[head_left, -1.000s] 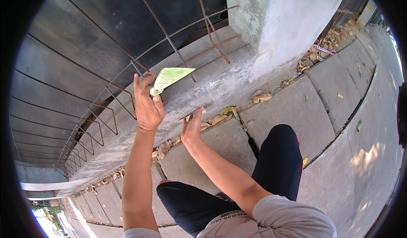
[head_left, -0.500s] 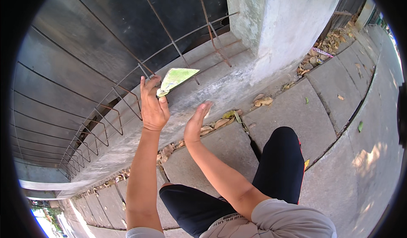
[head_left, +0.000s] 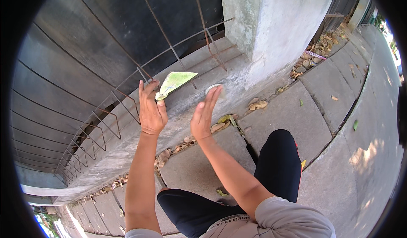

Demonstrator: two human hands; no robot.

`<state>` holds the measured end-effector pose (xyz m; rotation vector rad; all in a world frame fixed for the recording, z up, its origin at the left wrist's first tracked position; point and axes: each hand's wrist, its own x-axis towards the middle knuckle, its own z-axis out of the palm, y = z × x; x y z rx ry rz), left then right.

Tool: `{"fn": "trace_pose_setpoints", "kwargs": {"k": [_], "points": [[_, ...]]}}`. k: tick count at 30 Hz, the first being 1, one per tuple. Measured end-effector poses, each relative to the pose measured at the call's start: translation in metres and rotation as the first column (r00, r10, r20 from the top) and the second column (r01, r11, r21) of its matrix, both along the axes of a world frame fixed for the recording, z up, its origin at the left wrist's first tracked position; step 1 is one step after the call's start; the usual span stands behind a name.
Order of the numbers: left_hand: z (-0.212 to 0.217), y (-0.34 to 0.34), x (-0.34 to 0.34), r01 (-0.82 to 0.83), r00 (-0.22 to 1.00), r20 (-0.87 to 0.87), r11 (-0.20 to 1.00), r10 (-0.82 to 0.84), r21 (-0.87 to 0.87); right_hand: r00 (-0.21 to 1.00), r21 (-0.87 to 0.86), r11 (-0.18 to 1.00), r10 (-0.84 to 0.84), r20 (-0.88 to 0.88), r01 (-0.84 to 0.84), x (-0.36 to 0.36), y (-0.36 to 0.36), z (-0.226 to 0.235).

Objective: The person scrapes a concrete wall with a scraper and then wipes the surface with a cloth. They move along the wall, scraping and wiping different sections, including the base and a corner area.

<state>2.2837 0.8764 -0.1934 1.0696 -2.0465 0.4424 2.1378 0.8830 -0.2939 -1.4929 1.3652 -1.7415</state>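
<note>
At L hand (head_left: 151,113), pinching green pc. (head_left: 178,81), may drop it w/ slack grip; under R hand (head_left: 203,118), can't tell hold on pale pc. (head_left: 208,88)

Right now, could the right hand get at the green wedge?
Probably yes: the right hand is near the green wedge, with nothing showing between them. The left hand is at its narrow end, leaving the broad end free. A pale thing at the right hand might hinder a grip.
</note>
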Motion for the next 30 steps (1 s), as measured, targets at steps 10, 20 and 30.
{"fn": "trace_pose_setpoints", "kwargs": {"k": [10, 20, 30], "points": [[0.003, -0.005, -0.007, 0.012, 1.000, 0.010, 1.000, -0.012, -0.020, 0.997, -0.005, 0.999, 0.043, -0.061, -0.043, 0.021, 0.019, 0.001], [0.002, -0.007, -0.013, 0.016, 1.000, -0.001, 1.000, -0.016, -0.011, 0.984, 0.046, 0.986, -0.164, 0.071, 0.161, -0.020, -0.022, 0.028], [0.004, -0.002, -0.011, -0.008, 1.000, -0.006, 1.000, 0.008, -0.002, 0.913, 0.251, 0.945, -0.281, 0.295, 0.209, -0.089, -0.070, 0.010]]}}
